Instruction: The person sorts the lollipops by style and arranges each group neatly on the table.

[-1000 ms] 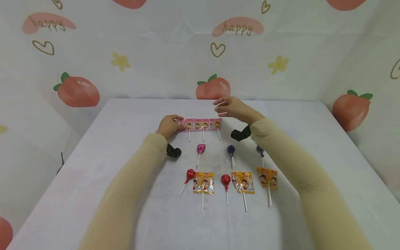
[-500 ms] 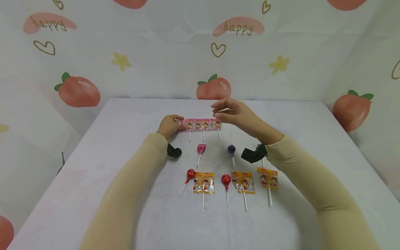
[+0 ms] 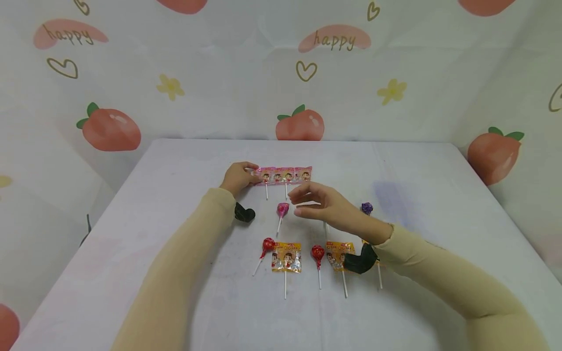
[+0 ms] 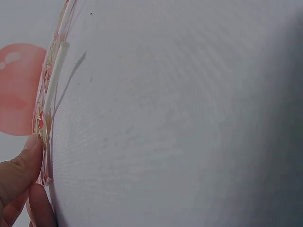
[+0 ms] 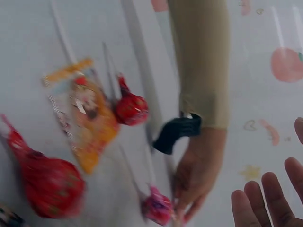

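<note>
At the left end of the row of pink-wrapped lollipops [image 3: 284, 175], my left hand [image 3: 239, 177] pinches the wrapper between thumb and fingers. The left wrist view shows the thumb [image 4: 29, 158] against the wrapper's edge, with a white stick [image 4: 57, 75] extending from it. My right hand [image 3: 327, 207] hovers with relaxed, slightly bent fingers and holds nothing. Its fingertips are near a pink lollipop [image 3: 283, 209]. One purple lollipop [image 3: 367, 208] shows beyond the right wrist; under the hand only another one's stick is visible.
Nearer to me lie red lollipops [image 3: 317, 252] and yellow-wrapped lollipops [image 3: 286, 257], one partly hidden by the dark strap [image 3: 361, 259] on my right wrist. All rest on a white-covered table [image 3: 175, 161]. Behind it hangs a patterned cloth [image 3: 237, 83].
My right hand has come back from above the right end of the pink row towards me, covering one purple lollipop. My left hand has stayed at the row's left end.
</note>
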The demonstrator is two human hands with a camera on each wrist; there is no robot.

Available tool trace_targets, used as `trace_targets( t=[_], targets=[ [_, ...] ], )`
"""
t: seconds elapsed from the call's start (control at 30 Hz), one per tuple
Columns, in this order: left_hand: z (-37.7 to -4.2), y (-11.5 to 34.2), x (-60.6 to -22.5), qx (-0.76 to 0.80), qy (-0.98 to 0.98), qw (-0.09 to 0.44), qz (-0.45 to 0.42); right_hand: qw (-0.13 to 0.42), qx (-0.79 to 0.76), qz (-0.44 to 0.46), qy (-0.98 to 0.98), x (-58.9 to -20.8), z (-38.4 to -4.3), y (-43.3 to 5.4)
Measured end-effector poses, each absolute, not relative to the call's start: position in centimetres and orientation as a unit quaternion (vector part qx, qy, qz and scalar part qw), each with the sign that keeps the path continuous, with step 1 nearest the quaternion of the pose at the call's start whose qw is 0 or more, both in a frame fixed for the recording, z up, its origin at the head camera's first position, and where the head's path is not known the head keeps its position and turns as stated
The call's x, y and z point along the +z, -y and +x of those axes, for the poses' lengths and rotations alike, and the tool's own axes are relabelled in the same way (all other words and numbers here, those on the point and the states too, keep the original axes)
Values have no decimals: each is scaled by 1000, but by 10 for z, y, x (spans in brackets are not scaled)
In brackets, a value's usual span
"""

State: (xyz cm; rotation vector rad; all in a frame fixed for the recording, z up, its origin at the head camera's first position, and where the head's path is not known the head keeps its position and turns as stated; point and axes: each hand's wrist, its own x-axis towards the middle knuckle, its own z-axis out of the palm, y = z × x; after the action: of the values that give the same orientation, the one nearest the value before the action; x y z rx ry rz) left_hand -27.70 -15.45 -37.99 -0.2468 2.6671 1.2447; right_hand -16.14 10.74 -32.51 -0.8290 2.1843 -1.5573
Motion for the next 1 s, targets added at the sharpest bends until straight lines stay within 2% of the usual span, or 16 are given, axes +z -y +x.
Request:
trace_targets(
  t=[0.27,0.6,1.0],
  targets=[
    [-277,154,-380,416,-901,91,-81,221,-540,-295,-756,-347,-144,-104],
    [-276,154,-378,411,-903,95,-83,262,-474,-283,-791,-364,-130,-96],
    [-276,154,-378,408,-905,93,-81,239,-370,-289,-850,-370,-128,-87]
  ],
)
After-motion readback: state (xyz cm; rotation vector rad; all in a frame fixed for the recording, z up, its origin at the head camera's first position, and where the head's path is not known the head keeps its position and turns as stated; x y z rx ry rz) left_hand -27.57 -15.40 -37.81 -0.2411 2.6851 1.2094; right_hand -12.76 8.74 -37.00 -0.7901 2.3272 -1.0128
